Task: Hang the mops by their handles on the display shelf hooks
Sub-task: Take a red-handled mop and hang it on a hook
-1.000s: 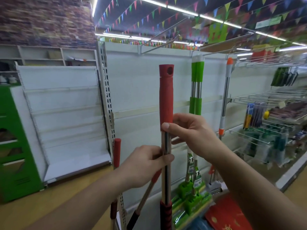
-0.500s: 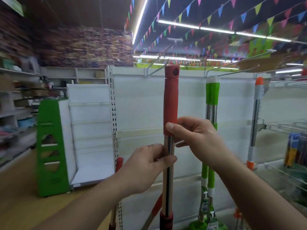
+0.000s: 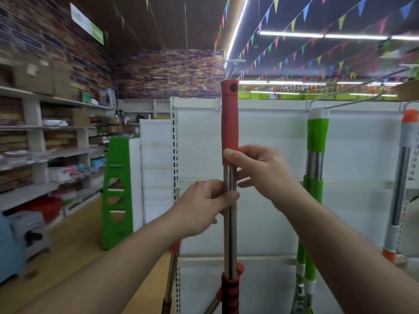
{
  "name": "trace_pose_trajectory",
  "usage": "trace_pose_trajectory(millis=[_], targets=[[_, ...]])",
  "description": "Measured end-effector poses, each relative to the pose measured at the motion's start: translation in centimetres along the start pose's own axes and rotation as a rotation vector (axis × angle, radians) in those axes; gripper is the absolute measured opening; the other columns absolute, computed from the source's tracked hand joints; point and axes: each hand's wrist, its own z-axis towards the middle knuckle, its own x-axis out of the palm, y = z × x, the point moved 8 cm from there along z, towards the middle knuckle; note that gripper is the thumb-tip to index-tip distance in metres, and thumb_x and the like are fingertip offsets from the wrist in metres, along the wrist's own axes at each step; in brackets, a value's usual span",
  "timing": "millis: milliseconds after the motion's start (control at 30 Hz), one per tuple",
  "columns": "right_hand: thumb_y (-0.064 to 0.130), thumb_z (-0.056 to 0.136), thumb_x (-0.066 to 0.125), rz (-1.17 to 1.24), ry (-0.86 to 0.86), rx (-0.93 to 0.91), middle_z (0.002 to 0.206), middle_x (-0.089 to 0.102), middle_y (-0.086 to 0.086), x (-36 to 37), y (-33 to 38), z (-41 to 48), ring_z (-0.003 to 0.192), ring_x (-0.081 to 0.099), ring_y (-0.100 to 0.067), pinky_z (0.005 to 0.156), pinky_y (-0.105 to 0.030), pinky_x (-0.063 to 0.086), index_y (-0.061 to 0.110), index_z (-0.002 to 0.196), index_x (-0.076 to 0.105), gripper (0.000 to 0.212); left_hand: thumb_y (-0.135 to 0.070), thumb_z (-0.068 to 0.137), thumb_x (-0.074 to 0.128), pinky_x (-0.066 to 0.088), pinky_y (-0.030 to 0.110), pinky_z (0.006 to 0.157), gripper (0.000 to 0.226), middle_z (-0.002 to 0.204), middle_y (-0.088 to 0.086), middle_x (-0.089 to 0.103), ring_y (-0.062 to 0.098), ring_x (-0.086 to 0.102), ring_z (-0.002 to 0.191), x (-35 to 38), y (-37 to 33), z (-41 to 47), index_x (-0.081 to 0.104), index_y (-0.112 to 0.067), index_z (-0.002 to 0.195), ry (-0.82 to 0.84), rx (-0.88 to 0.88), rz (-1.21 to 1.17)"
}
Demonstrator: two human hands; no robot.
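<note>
Two bare hands hold a red-handled mop (image 3: 229,123) upright at the centre of the frame, before a white display shelf (image 3: 267,137). Left hand (image 3: 204,207) is closed around the steel shaft; right hand (image 3: 263,171) pinches the lower end of the red grip just above it. A hook (image 3: 232,64) juts out just above the handle's top. Green-handled mops (image 3: 317,137) hang at right.

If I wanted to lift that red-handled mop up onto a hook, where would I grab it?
Probably the red-handled mop just below its hanging hole, at the bottom of the red grip and the steel shaft. It stands upright, so come from each side, as the right hand and left hand do, leaving the hole free.
</note>
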Motion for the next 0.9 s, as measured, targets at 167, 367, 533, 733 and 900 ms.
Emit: trace_pose_trajectory(millis=[167,367,533,733,900], targets=[[0.041,0.094,0.071,-0.019,-0.014,-0.022,0.088,0.081,0.001,-0.4,0.1,0.4,0.08,0.079,-0.022,0.075,-0.04,0.065,0.02,0.092,0.08,0.023,-0.039,0.101,0.059,0.065,0.046,0.08,0.027,0.102,0.006,0.079,0.018,0.076,0.095,0.1,-0.2,0.8,0.071,-0.015,0.102,0.012,0.021,0.0],[0.042,0.093,0.072,-0.038,-0.023,-0.004,0.089,0.081,0.001,-0.3,-0.2,1.6,0.079,0.079,-0.023,0.077,-0.045,0.065,0.02,0.091,0.08,0.024,-0.038,0.101,0.059,0.066,0.042,0.078,0.028,0.101,0.005,0.079,0.018,0.076,0.093,-0.1,0.3,2.0,0.071,-0.013,0.104,0.004,0.028,-0.018],[0.04,0.093,0.072,-0.038,-0.03,0.015,0.086,0.081,0.005,0.3,-1.1,2.7,0.078,0.078,-0.023,0.074,-0.045,0.064,0.018,0.092,0.079,0.024,-0.037,0.102,0.059,0.065,0.038,0.074,0.026,0.097,0.002,0.08,0.016,0.076,0.09,-0.4,1.6,3.1,0.071,-0.014,0.101,0.007,0.022,-0.036],[0.04,0.094,0.072,-0.033,-0.036,0.067,0.075,0.078,0.011,1.3,-3.5,4.1,0.067,0.076,-0.015,0.072,-0.045,0.064,0.018,0.086,0.079,0.024,-0.035,0.103,0.058,0.064,0.041,0.073,0.026,0.096,0.009,0.08,0.025,0.075,0.093,0.1,4.3,4.9,0.07,-0.016,0.091,-0.028,-0.006,-0.056],[0.041,0.095,0.071,-0.074,-0.05,0.085,0.079,0.078,0.008,1.7,-4.6,5.9,0.069,0.075,-0.015,0.073,-0.046,0.064,0.02,0.086,0.079,0.024,-0.039,0.102,0.057,0.066,0.045,0.076,0.027,0.099,0.012,0.078,0.028,0.075,0.095,-0.2,5.6,7.1,0.07,-0.018,0.09,-0.056,-0.008,-0.048]])
